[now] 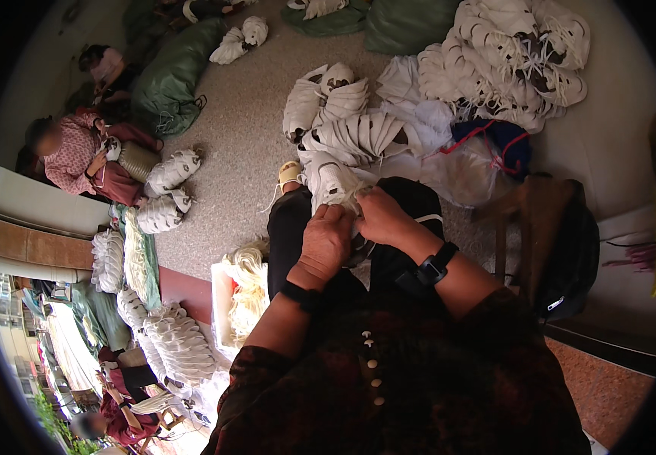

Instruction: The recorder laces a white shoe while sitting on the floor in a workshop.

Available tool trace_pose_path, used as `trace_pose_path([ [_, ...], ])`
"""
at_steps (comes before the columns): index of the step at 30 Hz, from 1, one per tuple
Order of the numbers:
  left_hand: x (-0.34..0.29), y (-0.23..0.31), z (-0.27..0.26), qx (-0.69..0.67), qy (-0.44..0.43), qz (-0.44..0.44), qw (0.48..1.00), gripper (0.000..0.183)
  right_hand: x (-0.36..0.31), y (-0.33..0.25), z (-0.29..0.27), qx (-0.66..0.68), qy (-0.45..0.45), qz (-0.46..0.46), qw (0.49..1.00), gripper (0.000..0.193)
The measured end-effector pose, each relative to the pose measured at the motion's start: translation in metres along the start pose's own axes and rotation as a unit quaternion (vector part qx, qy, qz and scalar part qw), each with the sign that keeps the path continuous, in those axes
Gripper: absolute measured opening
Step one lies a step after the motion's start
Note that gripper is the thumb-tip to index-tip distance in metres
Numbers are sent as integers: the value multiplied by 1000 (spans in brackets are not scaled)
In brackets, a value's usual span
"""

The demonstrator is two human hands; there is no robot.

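A white shoe (331,179) lies between my knees, its toe pointing away from me. My left hand (325,243) is closed on the near part of that shoe, fingers bent over its edge. Beside it, my right hand (385,218) has its fingers pressed together at the shoe's right side; what they pinch is hidden. A white lace (429,219) crosses my right thigh. Just beyond the held shoe, a row of nested white shoes (358,136) lies on the floor, with another white bundle (303,106) behind it.
A box of cream laces (225,303) stands by my left leg. White shoes (487,61) are heaped at the far right, near plastic bags (449,167). A wooden stool (532,227) and black bag (570,265) stand right. Seated people (78,155) work at left near green sacks (176,76).
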State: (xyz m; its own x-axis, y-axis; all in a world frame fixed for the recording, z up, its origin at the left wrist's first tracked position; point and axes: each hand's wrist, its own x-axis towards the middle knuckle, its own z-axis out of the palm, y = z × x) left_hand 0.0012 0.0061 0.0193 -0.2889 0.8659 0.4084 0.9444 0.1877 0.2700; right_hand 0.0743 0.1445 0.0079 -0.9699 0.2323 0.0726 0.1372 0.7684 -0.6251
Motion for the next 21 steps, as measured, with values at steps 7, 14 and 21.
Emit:
trace_pose_path([
  [7, 3, -1, -2, -1, -12, 15, 1000, 19, 2, 14, 20, 63, 117, 8, 991, 19],
  [14, 10, 2, 3, -51, 41, -91, 994, 8, 1, 14, 19, 190, 123, -27, 974, 20],
  [21, 28, -7, 11, 10, -40, -107, 993, 6, -1, 14, 19, 228, 128, -1, 965, 24],
])
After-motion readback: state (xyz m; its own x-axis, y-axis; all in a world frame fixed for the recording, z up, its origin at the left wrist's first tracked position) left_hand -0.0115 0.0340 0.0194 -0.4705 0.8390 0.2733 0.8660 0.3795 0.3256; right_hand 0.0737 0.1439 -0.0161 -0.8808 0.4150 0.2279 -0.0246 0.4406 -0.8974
